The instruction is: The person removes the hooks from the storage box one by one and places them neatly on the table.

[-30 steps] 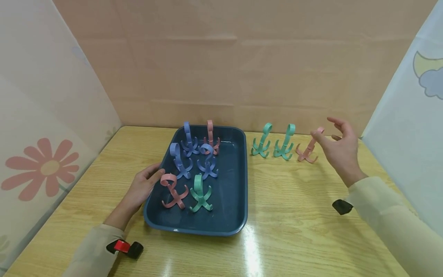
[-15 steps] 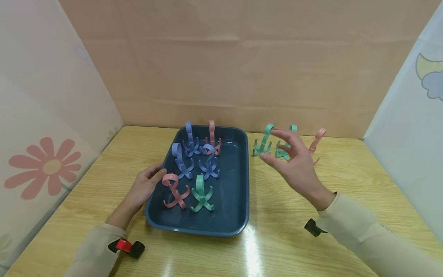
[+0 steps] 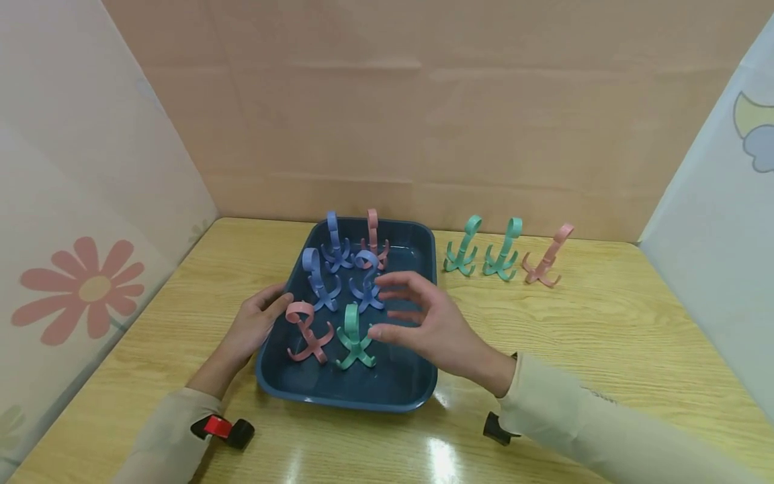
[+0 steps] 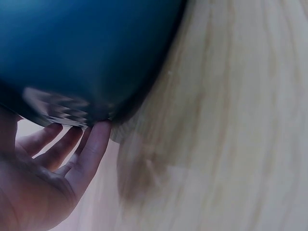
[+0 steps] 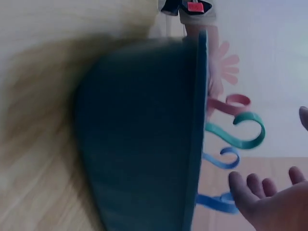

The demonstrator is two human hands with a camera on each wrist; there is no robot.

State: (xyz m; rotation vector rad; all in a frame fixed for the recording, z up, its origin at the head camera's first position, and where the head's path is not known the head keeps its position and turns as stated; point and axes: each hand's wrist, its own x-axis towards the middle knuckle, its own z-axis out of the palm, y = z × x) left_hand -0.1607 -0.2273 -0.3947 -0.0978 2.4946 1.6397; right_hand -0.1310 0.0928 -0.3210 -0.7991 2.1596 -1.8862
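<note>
If I am to take the green hook (image 3: pixel 355 346) near the front of the tray (image 3: pixel 396 376) neatly, I judge it best to pinch its curled top and lift straight up, clear of the pink hook (image 3: pixel 311 343) beside it and the blue hook (image 3: pixel 366 289) behind. My left hand (image 3: pixel 256 326) pinches the tray's left rim, thumb over it and fingers against the outer wall, while my right hand (image 3: pixel 432 326) hangs above the tray, holding nothing, fingers pointing left and thumb spread apart from them. Beyond, two green hooks (image 3: pixel 500 261) and another pink hook (image 3: pixel 547 259) stand on the table (image 3: pixel 484 309).
</note>
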